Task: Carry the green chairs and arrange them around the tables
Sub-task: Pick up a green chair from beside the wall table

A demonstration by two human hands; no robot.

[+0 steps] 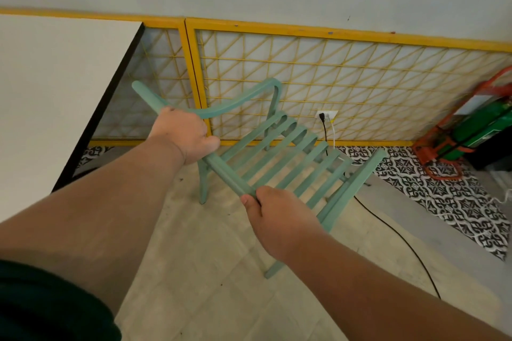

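**Green chair held beside the white table**

The white table [55,91] fills the left, and the green slatted chair [277,152] tilts just beside its right edge. A careless swing could knock that edge or snag the black floor cable [401,238]. The left hand [182,138] and right hand [277,219] each curl tightly round the chair's frame rail.

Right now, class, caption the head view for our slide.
Left hand and right hand grip a green chair beside a white table.

left hand [182,138] grips green chair [225,171] armrest | right hand [279,219] grips its rail
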